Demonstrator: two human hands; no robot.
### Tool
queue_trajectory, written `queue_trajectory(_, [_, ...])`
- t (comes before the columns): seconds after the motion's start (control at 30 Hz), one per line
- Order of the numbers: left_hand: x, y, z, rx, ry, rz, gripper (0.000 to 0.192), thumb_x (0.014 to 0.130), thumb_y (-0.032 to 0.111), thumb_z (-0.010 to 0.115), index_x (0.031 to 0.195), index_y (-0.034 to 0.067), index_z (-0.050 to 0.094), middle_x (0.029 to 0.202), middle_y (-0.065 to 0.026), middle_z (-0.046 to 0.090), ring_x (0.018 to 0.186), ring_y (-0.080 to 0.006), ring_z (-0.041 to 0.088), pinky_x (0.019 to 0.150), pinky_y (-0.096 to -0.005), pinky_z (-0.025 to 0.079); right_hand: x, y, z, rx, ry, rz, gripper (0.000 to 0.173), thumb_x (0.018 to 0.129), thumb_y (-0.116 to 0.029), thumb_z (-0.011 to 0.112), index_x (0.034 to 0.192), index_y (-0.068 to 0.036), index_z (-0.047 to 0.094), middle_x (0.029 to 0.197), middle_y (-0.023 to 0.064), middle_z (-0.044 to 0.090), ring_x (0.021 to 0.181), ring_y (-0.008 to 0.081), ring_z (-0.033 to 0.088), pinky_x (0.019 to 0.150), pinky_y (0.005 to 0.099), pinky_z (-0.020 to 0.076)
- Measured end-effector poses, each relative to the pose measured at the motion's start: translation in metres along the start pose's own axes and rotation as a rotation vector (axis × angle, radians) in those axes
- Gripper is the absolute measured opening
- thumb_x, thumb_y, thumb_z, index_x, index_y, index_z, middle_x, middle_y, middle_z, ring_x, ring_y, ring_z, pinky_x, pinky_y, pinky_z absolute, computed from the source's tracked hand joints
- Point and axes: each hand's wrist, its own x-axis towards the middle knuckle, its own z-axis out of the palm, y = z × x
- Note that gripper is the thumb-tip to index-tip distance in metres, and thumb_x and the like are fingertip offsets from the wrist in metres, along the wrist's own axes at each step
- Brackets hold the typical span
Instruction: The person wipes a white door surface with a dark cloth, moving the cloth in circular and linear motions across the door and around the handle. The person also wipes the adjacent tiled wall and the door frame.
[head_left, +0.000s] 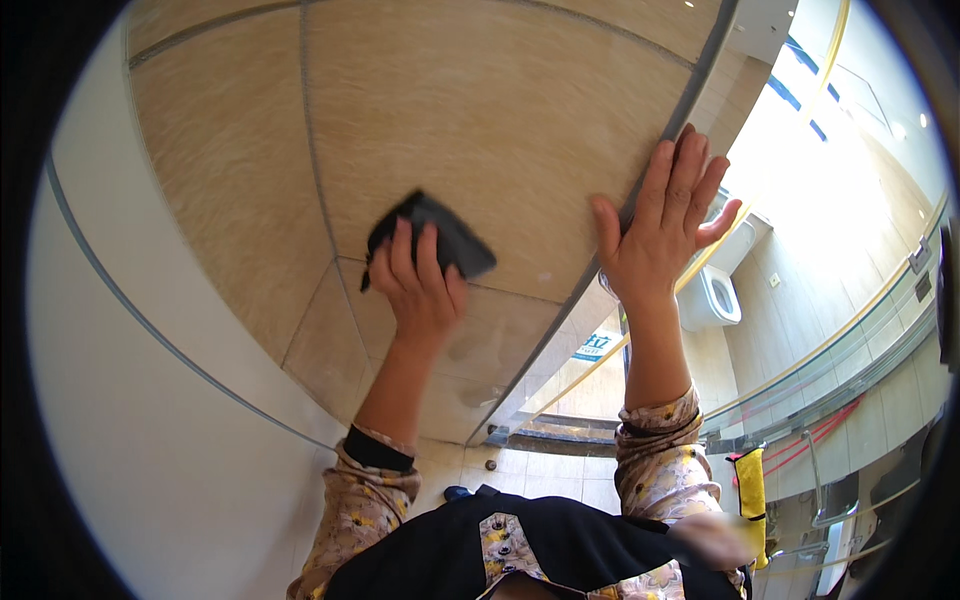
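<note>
My left hand (420, 292) presses a folded dark cloth (461, 244) against a beige tiled wall (480, 112). The cloth is slightly blurred, and its lower part lies under my fingers. To the right, my right hand (660, 225) is spread with nothing in it, over the grey edge strip (703, 71) where the tiles end. Its thumb reaches onto the tile face, while the other fingers extend along and past the strip. Grout lines run between the tiles around the cloth.
A white wall panel (187, 427) stands at the left. Beyond the tile edge are a glass panel with a yellowish edge strip (585, 371) and a white toilet (716, 296). A yellow cloth (750, 487) hangs lower right, near a metal handle (814, 480). A dark shoe (457, 493) shows below.
</note>
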Motion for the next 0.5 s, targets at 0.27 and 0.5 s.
queue_trajectory(0.27, [0.153, 0.004, 0.02, -0.182, 0.05, 0.096, 0.066, 0.084, 0.01, 0.054, 0.147, 0.0, 0.035, 0.156, -0.0253, 0.029, 0.145, -0.0484, 0.022, 0.115, -0.064, 0.017, 0.001, -0.01, -0.006, 0.03, 0.061, 0.078, 0.077, 0.097, -0.052, 0.05, 0.154, -0.004, 0.033, 0.162, 0.021, 0.027, 0.152, 0.0401, 0.017, 0.116, 0.0614, -0.0037])
queue_trajectory(0.5, [0.04, 0.021, 0.014, -0.215, -0.266, 0.031, 0.056, 0.085, 0.017, 0.055, 0.14, 0.025, 0.056, 0.156, -0.0185, 0.036, 0.146, -0.0489, 0.025, 0.114, -0.0683, 0.018, 0.004, -0.01, 0.0, 0.018, 0.045, 0.092, 0.076, 0.097, -0.049, 0.052, 0.154, -0.003, 0.034, 0.161, 0.0225, 0.029, 0.151, 0.0424, 0.02, 0.116, 0.062, 0.0023])
